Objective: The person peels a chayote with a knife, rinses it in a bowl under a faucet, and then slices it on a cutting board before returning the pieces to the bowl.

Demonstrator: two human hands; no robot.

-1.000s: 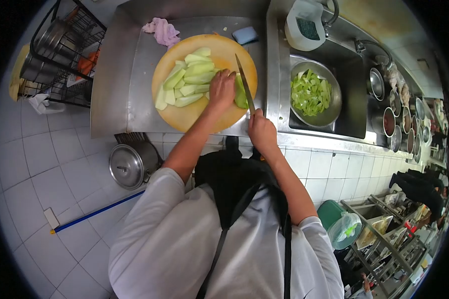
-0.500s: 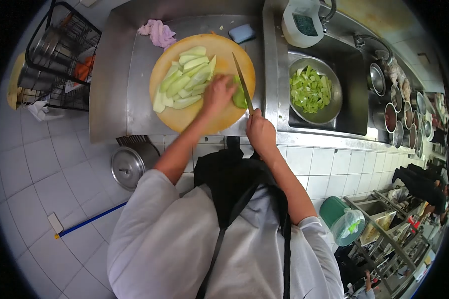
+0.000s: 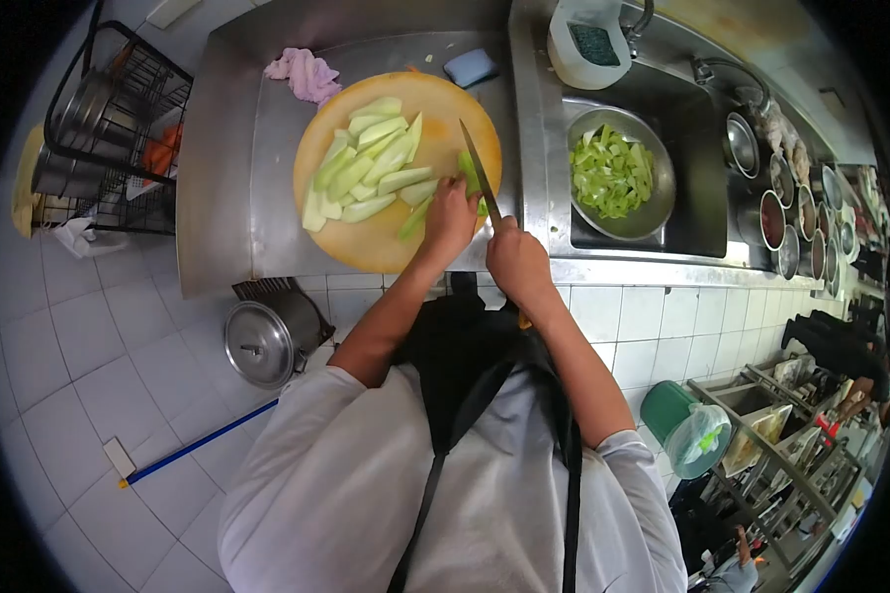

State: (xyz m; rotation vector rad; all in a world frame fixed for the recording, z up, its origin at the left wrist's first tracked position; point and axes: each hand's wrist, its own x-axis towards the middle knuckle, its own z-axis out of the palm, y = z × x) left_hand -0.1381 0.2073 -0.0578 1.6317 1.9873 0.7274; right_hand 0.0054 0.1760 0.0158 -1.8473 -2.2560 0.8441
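My right hand (image 3: 517,259) is closed round the handle of a long knife (image 3: 477,163), whose blade points away over the right side of a round yellowish cutting board (image 3: 366,252). Just left of the blade, my left hand (image 3: 450,217) has its fingers closed on a green vegetable piece (image 3: 468,170), partly hidden by the fingers and the knife. A thin green strip (image 3: 414,219) lies by the left hand. Long pale-green vegetable wedges (image 3: 356,168) are heaped on the board's left half.
A metal bowl (image 3: 668,198) of cut green pieces stands in the sink (image 3: 702,212) at right. Behind the board lie a pink cloth (image 3: 305,75) and a blue sponge (image 3: 470,67). A lidded pot (image 3: 257,344) is on the floor. Several metal containers (image 3: 771,219) line the far right.
My left hand has come toward me and slightly right, its fingers now against the vegetable beside the blade. A thin strip and a wedge show near it. The knife hand stays nearly in place.
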